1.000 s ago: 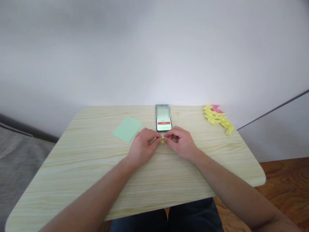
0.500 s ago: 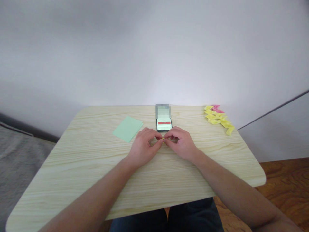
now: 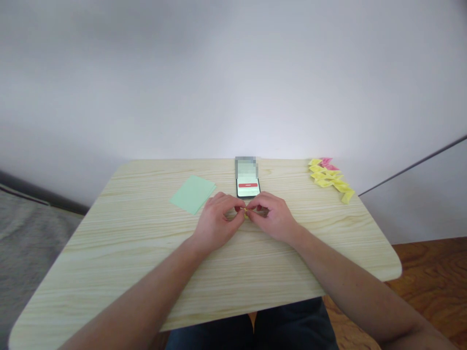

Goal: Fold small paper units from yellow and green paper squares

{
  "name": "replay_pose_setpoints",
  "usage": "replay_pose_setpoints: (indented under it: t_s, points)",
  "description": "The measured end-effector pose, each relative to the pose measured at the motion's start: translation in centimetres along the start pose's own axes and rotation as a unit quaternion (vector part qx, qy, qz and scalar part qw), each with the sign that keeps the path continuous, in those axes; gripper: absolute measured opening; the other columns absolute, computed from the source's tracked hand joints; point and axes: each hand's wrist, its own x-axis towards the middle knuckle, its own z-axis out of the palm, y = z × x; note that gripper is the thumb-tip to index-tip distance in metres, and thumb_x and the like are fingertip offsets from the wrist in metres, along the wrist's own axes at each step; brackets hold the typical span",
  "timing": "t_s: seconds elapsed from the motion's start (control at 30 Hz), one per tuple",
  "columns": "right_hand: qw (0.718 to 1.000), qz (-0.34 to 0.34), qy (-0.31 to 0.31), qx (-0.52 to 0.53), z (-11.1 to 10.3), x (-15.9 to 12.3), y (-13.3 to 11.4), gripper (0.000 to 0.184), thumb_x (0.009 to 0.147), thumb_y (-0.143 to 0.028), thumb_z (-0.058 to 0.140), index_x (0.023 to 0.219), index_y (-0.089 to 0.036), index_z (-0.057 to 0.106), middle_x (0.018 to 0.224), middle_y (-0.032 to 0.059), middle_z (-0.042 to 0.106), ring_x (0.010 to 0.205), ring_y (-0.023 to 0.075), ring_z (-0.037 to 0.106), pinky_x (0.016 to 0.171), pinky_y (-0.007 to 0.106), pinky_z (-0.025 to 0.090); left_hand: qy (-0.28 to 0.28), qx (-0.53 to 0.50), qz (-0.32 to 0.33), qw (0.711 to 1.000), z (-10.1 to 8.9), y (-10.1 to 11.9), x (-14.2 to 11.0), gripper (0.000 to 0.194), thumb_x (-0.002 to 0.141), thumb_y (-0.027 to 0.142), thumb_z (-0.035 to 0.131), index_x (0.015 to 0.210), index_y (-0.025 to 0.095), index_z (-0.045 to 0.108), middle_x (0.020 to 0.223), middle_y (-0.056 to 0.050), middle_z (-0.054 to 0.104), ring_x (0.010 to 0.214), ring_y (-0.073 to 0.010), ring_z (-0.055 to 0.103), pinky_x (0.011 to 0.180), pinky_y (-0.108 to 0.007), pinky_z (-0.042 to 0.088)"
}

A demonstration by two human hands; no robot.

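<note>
Between my fingertips is a small piece of yellow paper, mostly hidden by the fingers that pinch it. My left hand grips it from the left with thumb and forefinger. From the other side my right hand pinches the same paper, the two sets of fingertips meeting just in front of a phone. Green square sheets of paper lie to the left of my left hand. Several folded yellow paper pieces rest at the far right, with folded pink paper among them.
The pale wood-grain table has rounded corners and its back edge meets a white wall. My legs are under the front edge. Grey fabric lies beyond the left side, and a brown wood floor on the right.
The fingertips have shifted very slightly, and a bit more of the yellow paper shows between them. Everything else on the table stays where it was.
</note>
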Motion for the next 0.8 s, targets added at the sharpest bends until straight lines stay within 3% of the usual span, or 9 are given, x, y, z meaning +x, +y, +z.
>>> replay_pose_setpoints:
  t_s: [0.37, 0.67, 0.8]
  points:
    - [1.000, 0.012, -0.001, -0.023, -0.51, 0.10, -0.35, 0.017, 0.081, -0.009, 0.066, 0.091, -0.023, 0.071, 0.084, 0.0005, 0.066, 0.073, 0.0140, 0.059, 0.067, 0.028, 0.047, -0.017, 0.040, -0.012, 0.999, -0.18, -0.06, -0.02, 0.010, 0.089, 0.016, 0.061, 0.091, 0.023, 0.068, 0.088, -0.002, 0.071, 0.088, -0.0205, 0.060, 0.080, -0.036, 0.047]
    - [0.998, 0.035, -0.004, -0.049, -0.83, 0.12, -0.04, 0.012, 0.079, -0.011, 0.066, 0.084, -0.022, 0.069, 0.079, 0.0000, 0.066, 0.072, 0.0149, 0.057, 0.066, 0.028, 0.045, -0.046, 0.072, -0.008, 0.996, -0.39, -0.05, 0.04, 0.022, 0.093, 0.015, 0.054, 0.092, 0.025, 0.073, 0.096, -0.002, 0.073, 0.095, -0.0218, 0.060, 0.085, -0.038, 0.045]
    - [0.998, 0.022, -0.024, -0.057, -0.99, 0.27, -0.24, 0.020, 0.084, -0.010, 0.063, 0.093, -0.023, 0.074, 0.087, 0.0009, 0.068, 0.077, 0.0154, 0.059, 0.071, 0.029, 0.047, -0.060, 0.084, -0.008, 0.995, -0.47, 0.02, -0.03, 0.023, 0.094, 0.017, 0.053, 0.092, 0.026, 0.075, 0.098, -0.002, 0.073, 0.097, -0.0219, 0.060, 0.084, -0.038, 0.044]
